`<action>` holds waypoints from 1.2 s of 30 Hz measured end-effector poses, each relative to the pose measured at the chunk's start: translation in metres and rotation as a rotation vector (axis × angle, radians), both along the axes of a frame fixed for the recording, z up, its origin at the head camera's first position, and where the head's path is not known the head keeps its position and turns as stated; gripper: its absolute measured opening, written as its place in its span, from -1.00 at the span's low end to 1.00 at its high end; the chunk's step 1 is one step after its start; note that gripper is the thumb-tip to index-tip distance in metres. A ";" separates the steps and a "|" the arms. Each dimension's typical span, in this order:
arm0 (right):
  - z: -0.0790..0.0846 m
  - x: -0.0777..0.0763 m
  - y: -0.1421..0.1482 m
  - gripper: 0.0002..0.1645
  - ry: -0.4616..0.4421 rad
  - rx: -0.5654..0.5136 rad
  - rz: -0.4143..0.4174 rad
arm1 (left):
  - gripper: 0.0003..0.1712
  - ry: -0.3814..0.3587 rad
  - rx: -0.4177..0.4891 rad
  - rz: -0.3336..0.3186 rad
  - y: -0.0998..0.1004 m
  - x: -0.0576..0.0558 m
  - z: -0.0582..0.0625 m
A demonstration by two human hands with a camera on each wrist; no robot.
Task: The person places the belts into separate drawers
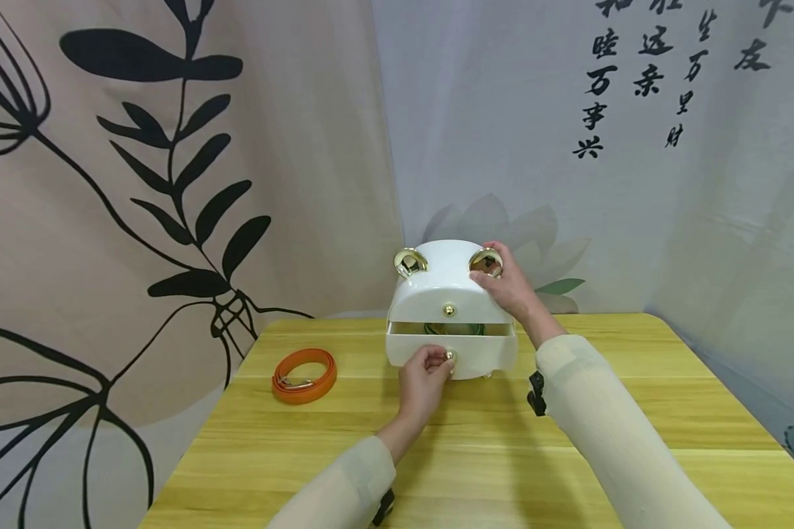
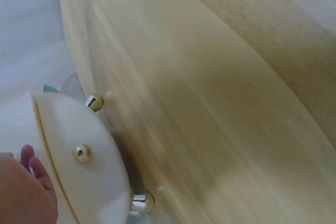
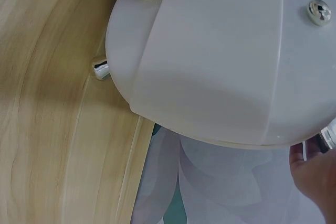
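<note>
- The glossy white dome-topped drawer box [image 1: 446, 268], just below frame centre, could tip forward if the left hand [image 1: 422, 382], pinching its lower round gold knob [image 1: 450, 355], pulled hard.
- The right hand [image 1: 512, 286], clamped on a smooth gold ear [image 1: 484, 253], might slip.

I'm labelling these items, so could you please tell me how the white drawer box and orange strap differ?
The white drawer box is larger and stands upright, while the orange strap is smaller and lies coiled. The left hand and right hand hold the box; neither touches the strap. Both rest on the table and have shiny fittings.
</note>
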State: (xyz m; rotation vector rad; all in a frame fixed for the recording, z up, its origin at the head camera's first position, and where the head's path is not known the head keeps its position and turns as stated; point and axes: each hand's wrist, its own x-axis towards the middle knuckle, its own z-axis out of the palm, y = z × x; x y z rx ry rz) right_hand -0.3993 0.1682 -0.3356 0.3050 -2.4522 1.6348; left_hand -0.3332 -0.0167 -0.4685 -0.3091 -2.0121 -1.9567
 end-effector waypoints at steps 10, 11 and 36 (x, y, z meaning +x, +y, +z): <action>-0.001 -0.001 -0.001 -0.22 0.014 0.009 -0.002 | -0.84 -0.011 0.012 0.014 0.002 -0.010 0.002; -0.002 -0.001 -0.001 -0.22 0.013 0.012 -0.003 | -0.84 -0.005 0.004 0.021 0.003 -0.010 0.002; -0.001 -0.002 0.000 -0.20 0.006 0.010 -0.012 | -0.85 -0.043 -0.057 0.095 0.010 -0.027 0.005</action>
